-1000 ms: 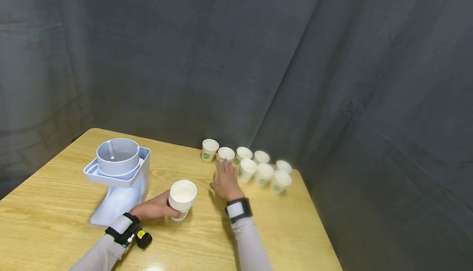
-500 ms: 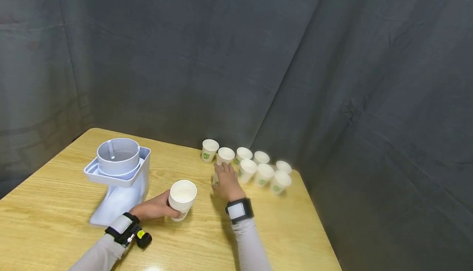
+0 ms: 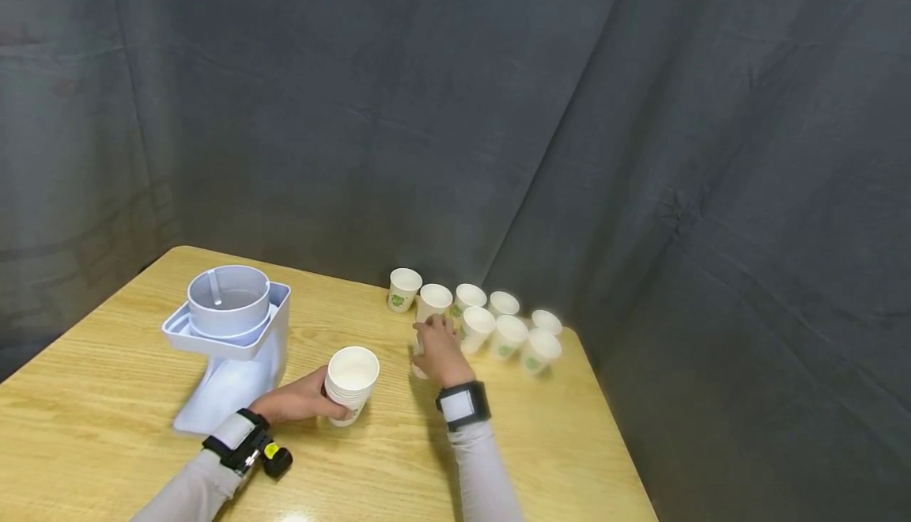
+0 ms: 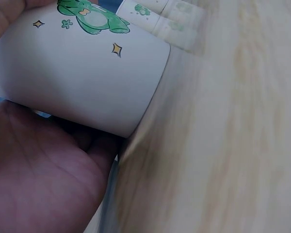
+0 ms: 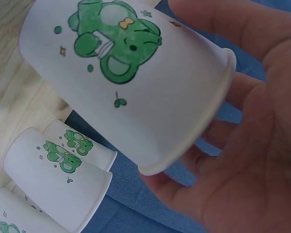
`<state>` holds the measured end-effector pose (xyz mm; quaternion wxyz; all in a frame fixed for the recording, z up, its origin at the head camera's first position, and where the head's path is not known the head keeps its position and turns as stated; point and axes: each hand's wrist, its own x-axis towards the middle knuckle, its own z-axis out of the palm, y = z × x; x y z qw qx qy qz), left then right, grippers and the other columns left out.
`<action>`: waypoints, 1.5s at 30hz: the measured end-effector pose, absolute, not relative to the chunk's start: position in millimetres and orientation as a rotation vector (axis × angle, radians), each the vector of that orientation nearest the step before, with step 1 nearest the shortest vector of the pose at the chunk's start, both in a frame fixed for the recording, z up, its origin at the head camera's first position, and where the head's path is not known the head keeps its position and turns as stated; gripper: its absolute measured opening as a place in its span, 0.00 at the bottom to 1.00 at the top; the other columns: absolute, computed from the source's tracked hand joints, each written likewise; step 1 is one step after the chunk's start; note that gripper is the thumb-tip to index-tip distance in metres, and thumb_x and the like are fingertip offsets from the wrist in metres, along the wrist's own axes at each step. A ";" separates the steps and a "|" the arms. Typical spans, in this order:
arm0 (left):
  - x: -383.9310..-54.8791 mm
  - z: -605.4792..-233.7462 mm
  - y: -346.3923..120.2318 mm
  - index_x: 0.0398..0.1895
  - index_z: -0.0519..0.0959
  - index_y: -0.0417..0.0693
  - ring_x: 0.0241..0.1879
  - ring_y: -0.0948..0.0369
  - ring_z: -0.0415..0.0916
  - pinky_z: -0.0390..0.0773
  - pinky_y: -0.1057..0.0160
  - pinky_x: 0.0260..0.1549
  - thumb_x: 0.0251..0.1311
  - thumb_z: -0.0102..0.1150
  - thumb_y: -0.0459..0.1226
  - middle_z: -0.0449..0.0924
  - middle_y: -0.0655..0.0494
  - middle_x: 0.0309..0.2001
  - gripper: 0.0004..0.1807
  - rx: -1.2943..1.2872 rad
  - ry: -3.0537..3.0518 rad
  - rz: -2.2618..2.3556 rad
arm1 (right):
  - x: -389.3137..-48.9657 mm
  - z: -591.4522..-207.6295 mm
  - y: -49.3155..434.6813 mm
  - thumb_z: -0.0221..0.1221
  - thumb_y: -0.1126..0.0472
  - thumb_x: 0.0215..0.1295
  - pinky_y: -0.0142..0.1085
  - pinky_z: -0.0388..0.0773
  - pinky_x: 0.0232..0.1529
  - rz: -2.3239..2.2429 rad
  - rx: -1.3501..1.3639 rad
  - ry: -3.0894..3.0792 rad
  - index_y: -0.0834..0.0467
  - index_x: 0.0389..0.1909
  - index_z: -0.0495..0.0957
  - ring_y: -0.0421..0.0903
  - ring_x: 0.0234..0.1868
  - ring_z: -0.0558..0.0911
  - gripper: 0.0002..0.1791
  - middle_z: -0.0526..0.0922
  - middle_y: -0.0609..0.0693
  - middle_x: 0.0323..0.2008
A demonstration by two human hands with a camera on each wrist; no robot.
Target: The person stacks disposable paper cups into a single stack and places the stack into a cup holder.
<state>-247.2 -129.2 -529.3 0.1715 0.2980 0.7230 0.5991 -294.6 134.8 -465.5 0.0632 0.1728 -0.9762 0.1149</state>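
A stack of white paper cups (image 3: 352, 376) stands near the table's middle, and my left hand (image 3: 299, 399) grips its side, thumb at the front. In the left wrist view the outer cup (image 4: 82, 68) shows a green cartoon print, with its base at the wooden tabletop. Farther right, my right hand (image 3: 440, 354) holds a single paper cup (image 5: 136, 87) between thumb and fingers near the rim. That hand covers most of this cup in the head view. Just beyond it stand several upright paper cups (image 3: 478, 327) in two rough rows.
A pale blue-grey plastic appliance (image 3: 235, 348) with a round bowl on top stands left of the left hand. The wooden table (image 3: 342, 474) ends at the back against a dark grey curtain (image 3: 356, 111). The rightmost cups (image 3: 542, 348) look blurred.
My right hand has curled its fingers around the single cup and drawn slightly toward me with it. The left hand and the stack have not moved.
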 end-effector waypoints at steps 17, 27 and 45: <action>-246.5 -530.9 -128.8 0.71 0.59 0.30 0.58 0.53 0.70 0.66 0.51 0.60 0.51 0.71 0.33 0.74 0.42 0.60 0.45 0.860 2.010 1.717 | -293.0 -466.3 138.1 0.73 0.60 0.53 0.56 0.71 0.57 0.397 0.492 -2.975 0.60 0.60 0.80 0.60 0.60 0.68 0.31 0.75 0.59 0.56; -247.2 -531.8 -127.5 0.71 0.60 0.30 0.58 0.54 0.70 0.66 0.51 0.60 0.51 0.72 0.33 0.74 0.42 0.60 0.45 0.843 2.027 1.710 | -291.5 -465.2 141.9 0.72 0.55 0.56 0.47 0.78 0.57 0.473 0.567 -3.020 0.61 0.61 0.78 0.55 0.57 0.79 0.32 0.79 0.59 0.57; -246.9 -529.5 -130.1 0.72 0.57 0.29 0.59 0.53 0.70 0.66 0.51 0.60 0.52 0.71 0.34 0.73 0.41 0.61 0.47 0.849 2.033 1.707 | -274.4 -428.7 132.7 0.61 0.45 0.67 0.47 0.73 0.63 0.814 0.728 -2.697 0.58 0.66 0.75 0.51 0.61 0.75 0.31 0.74 0.54 0.59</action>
